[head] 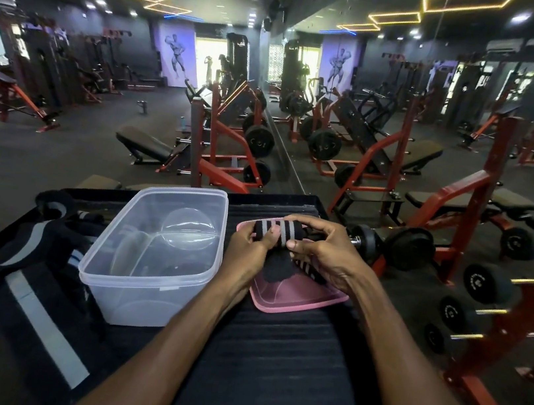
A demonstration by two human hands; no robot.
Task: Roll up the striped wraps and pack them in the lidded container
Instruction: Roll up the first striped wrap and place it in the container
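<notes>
Room: gym, dark floor, red-framed benches and plate machines, mirror wall at centre-right, yellow light strips on ceiling.
Surface (270, 359): black ribbed padding, runs from bottom edge to mid-frame, carries everything below.
Dumbbell rack (499, 306): red frame at right of surface, black dumbbells on tiers.
Loose wraps (5, 274): black with grey stripes, sprawled unrolled at left of surface, beside the container.
Container (154, 254): clear plastic tub, lid off, left of centre on surface, just beside the left forearm; clear rounded shapes seen through it, nature unclear.
Lid (296, 298): pink, lying flat on surface right of container, directly under the hands.
Right hand (327, 256): grip curled over the right end of the wrap, fingers on top, fingertips pressing the roll.
Left hand (251, 248): grip pinching the left end of the wrap, thumb on top of the stripes.
Striped wrap (280, 230): black with grey stripes, partly rolled into a short cylinder held between both hands above the lid; loose tail hanging down onto the lid, striped part showing under the right hand.
Rolled wrap (54, 203): black roll with grey band, far-left edge of surface, behind the loose wraps, apart from the container.
</notes>
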